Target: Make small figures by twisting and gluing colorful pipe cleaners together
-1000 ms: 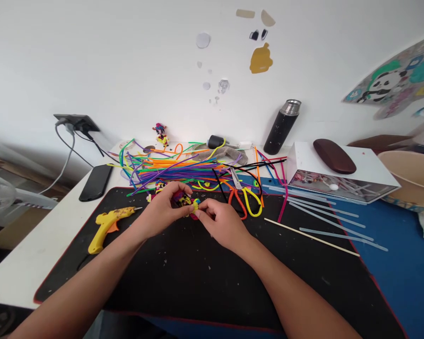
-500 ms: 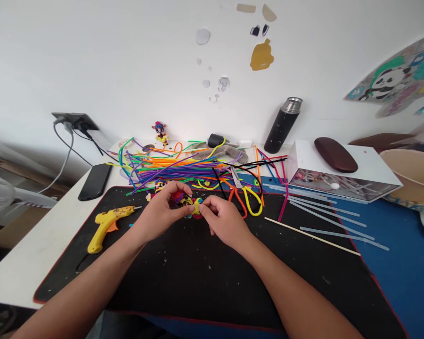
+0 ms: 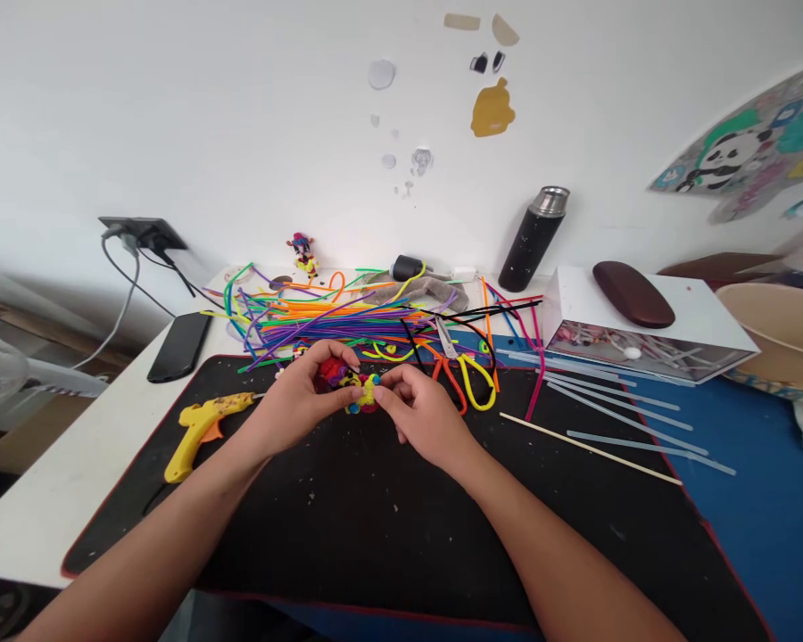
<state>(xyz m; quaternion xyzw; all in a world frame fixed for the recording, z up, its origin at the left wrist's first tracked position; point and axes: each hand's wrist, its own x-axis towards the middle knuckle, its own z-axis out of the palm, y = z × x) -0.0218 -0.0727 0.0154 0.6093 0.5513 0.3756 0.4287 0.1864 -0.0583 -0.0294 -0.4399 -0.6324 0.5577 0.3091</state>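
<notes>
I am holding a small pipe-cleaner figure (image 3: 356, 390) between both hands, just above the black mat (image 3: 375, 526), near its far edge. My left hand (image 3: 293, 407) is clenching around the red and dark part of it, fingers curling over the top. My right hand (image 3: 420, 416) is pinching the yellow and blue end with thumb and fingertips, so both grips are closing on the same piece and my hands are nearly touching.

From the figure, the loose pile of pipe cleaners (image 3: 327, 316) is lying at 12 o'clock, just beyond my knuckles, spilling from the mat onto the white desk. The yellow glue gun (image 3: 204, 423) is resting on the mat at 9 o'clock, near my left wrist, nozzle pointing toward my hand. The scissors with orange and yellow handles (image 3: 465, 379) are lying at 2 o'clock, just beside my right hand. At 3 o'clock a thin wooden skewer (image 3: 589, 448) is lying slanted across the mat's edge, with clear glue sticks (image 3: 619, 415) beside it on the blue surface.

Farther off, a dark phone (image 3: 180, 345) is lying at 10 o'clock, a second little figure (image 3: 302, 251) is standing by the wall at 11 o'clock, and a black flask (image 3: 533, 239) is standing upright at 1 o'clock.
</notes>
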